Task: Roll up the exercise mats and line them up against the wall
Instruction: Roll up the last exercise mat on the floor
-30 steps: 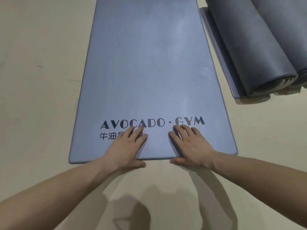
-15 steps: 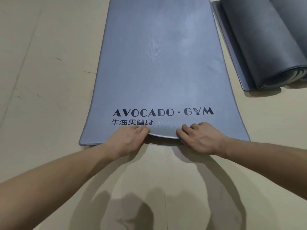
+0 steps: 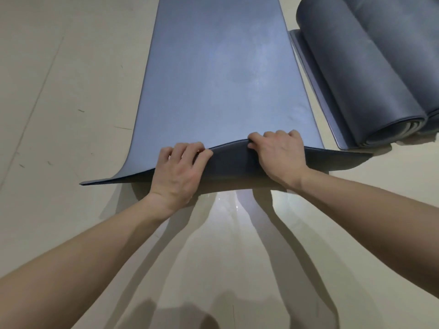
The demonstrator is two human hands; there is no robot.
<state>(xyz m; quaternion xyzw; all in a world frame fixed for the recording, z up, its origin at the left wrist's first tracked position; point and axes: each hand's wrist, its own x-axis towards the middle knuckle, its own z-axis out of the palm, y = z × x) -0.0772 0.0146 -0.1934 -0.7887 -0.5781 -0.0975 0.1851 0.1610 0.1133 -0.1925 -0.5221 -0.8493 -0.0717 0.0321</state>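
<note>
A long blue-grey exercise mat (image 3: 213,79) lies flat on the beige floor and runs away from me. Its near end is lifted and folded forward, so the dark underside (image 3: 232,169) faces me and the printed lettering is hidden. My left hand (image 3: 180,169) grips the raised edge left of centre, fingers curled over the top. My right hand (image 3: 278,155) grips the same edge right of centre. The mat's two near corners still lie on the floor.
Two rolled grey mats (image 3: 361,74) lie side by side at the right, the nearer one with a loose flat tail (image 3: 316,91) beside the open mat. Bare beige floor (image 3: 59,103) spreads to the left and in front of me.
Both hands went from lying flat on the mat's end to gripping its edge. They lifted the edge and folded it forward over the lettering.
</note>
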